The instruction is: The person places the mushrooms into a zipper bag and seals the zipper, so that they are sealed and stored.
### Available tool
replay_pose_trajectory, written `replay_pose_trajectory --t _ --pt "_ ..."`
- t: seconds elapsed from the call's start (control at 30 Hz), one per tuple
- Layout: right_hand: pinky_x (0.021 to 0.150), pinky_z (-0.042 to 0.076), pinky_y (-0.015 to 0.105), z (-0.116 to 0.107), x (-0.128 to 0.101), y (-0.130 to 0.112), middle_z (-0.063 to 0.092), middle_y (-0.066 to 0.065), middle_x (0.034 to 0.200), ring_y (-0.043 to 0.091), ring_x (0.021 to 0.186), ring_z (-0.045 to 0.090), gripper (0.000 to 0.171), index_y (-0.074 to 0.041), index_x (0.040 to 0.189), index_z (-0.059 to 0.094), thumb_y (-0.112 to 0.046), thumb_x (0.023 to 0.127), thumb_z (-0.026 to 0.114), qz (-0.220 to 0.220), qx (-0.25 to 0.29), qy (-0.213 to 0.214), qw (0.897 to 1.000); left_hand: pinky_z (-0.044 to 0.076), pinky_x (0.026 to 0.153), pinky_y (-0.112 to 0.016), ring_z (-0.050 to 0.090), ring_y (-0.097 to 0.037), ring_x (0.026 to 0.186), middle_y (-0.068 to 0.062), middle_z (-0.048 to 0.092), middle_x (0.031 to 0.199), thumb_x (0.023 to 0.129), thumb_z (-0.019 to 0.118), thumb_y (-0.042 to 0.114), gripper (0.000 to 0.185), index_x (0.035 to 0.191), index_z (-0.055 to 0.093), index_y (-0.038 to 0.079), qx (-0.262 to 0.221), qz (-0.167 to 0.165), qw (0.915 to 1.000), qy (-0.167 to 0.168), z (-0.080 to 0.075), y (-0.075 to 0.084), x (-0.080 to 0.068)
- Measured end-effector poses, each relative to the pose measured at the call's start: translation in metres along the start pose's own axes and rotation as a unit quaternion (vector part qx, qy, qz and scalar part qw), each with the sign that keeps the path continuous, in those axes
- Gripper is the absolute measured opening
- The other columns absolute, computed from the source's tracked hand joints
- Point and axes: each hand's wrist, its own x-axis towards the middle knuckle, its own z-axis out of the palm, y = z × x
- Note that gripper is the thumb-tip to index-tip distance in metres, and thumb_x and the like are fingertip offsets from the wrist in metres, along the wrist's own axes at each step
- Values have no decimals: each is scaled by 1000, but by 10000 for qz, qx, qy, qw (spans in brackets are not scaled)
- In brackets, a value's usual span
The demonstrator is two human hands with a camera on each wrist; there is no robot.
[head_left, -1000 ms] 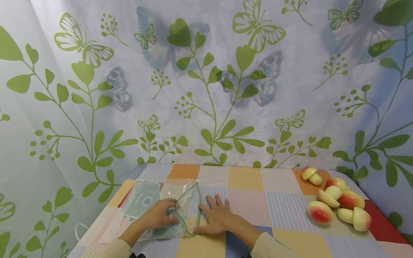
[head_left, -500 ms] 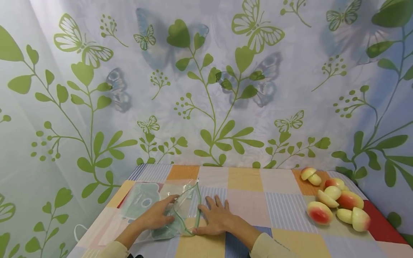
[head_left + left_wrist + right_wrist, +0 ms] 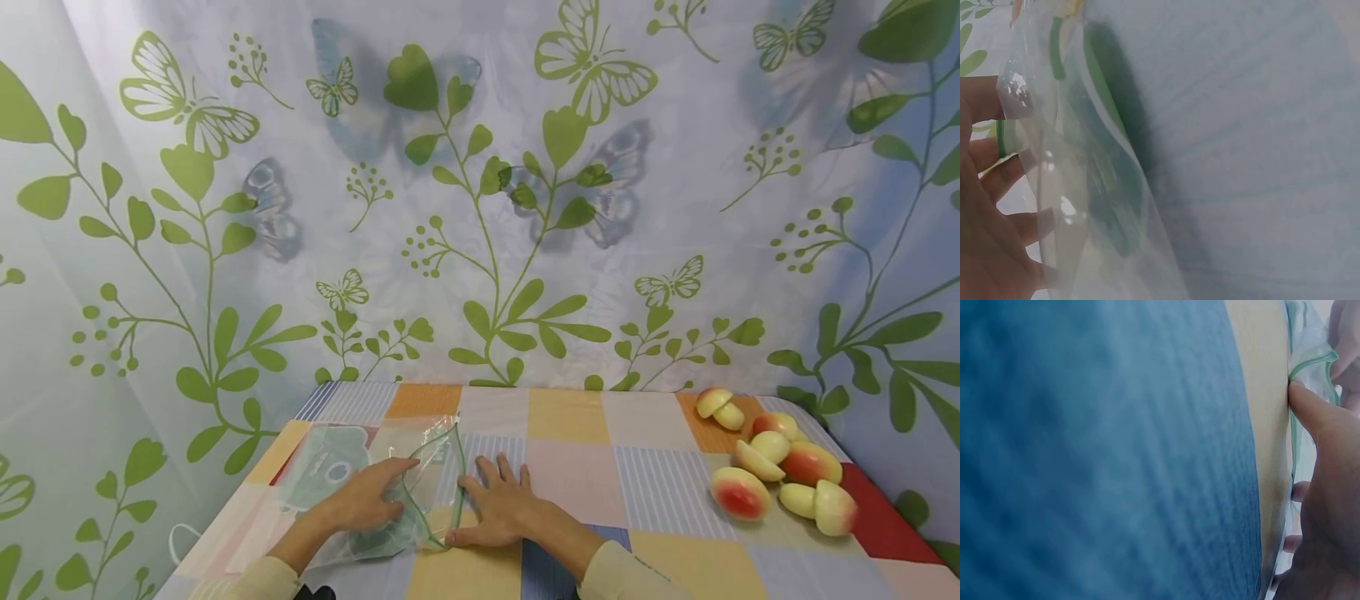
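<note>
A clear zip bag [image 3: 433,479] with green edging and a pale green printed figure lies on the table, its mouth gaping toward the right. My left hand [image 3: 366,498] rests on the bag's upper side just left of the mouth, index finger stretched out and thumb apart. In the left wrist view, its spread fingers [image 3: 1004,178] touch the clear film, which covers their tips. My right hand [image 3: 498,504] lies spread on the cloth, its thumb and index finger on the bag's green edge. In the right wrist view, the thumb [image 3: 1313,406] presses on that edge.
Several pale yellow, red-blushed mushroom-shaped pieces [image 3: 741,493] lie grouped at the table's right side. A patchwork cloth [image 3: 570,467] covers the table, with a leaf-printed curtain [image 3: 465,250] behind it. A white loop [image 3: 175,542] shows by the left edge.
My left hand has shifted slightly forward and left over the bag, its index finger now stretched along the mouth. My right hand keeps its place on the edge.
</note>
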Motion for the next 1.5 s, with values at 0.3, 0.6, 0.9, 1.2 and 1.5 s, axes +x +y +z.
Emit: replay_pose_trajectory --t 0.3,0.6,0.9,1.2,1.5 --pt "92 16 75 -1 -1 -1 22 15 146 51 131 14 95 -25 142 37 -85 69 38 69 -22 -49 10000 25 97 -64 43 -31 122 -8 51 131 80 63 23 56 133 50 8 15 -324 9986 429 0 16 7" --pt "93 15 74 3 4 1 20 14 148 49 132 12 99 -27 143 34 -88 66 34 193 -118 -166 9996 41 94 -45 52 -27 113 -7 57 121 85 65 37 46 120 61 7 310 -461 9877 1465 -1 34 19" --pt "92 16 74 0 3 0 22 15 147 50 132 14 98 -26 143 36 -88 66 36 177 -60 -101 9998 52 75 -40 60 -28 95 -10 53 116 71 78 34 59 114 57 -1 926 -573 9751 1933 13 48 23" --pt "91 15 76 4 6 1 22 15 147 50 131 14 101 -25 143 36 -88 65 36 151 -83 -65 9998 53 67 -43 59 -34 93 -16 37 133 60 83 40 100 137 34 -2 770 -1063 9805 1460 18 58 19" --pt "92 14 76 6 8 3 20 13 148 50 132 12 101 -28 143 35 -90 63 35 234 -83 -109 9996 53 63 -43 57 -39 95 -21 22 144 55 88 35 118 144 19 -1 322 -1203 9878 933 12 65 11"
